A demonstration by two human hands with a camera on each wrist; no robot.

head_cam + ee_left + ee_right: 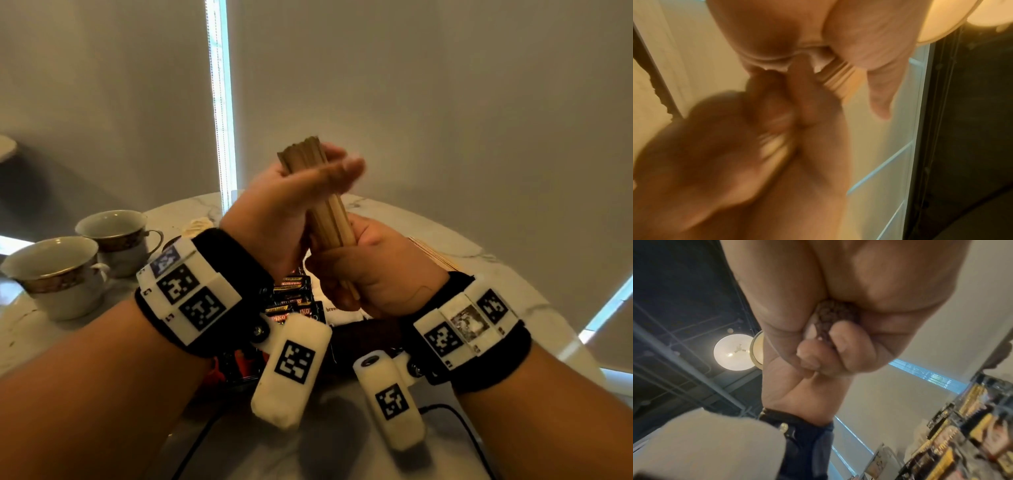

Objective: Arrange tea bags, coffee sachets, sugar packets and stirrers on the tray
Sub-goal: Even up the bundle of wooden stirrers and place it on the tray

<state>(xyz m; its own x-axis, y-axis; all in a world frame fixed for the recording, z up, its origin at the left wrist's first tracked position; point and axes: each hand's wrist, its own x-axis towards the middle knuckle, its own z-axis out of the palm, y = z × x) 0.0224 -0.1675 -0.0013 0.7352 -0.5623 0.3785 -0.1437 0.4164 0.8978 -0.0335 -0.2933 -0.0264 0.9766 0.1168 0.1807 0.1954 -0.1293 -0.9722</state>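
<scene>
A thick bundle of wooden stirrers [330,219] stands upright in the air above the table, held by both hands. My left hand [337,161] wraps its upper part, with the fingers lying across the front and blurred. My right hand [346,274] grips the lower part in curled fingers. The left wrist view shows the stirrers' [838,79] edges between palm and thumb. In the right wrist view the stirrers' bottom ends [830,313] show inside my closed right hand [818,350]. Black, red and yellow coffee sachets [291,301] lie below the hands, beside a white packet [337,310].
Two gold-rimmed cups [54,274] [116,236] stand at the left on the round marble table [496,291]. More stirrers [435,255] lie on the table right of my hands. A dark tray edge [363,334] shows under the wrists. A black cable [462,421] runs along the near edge.
</scene>
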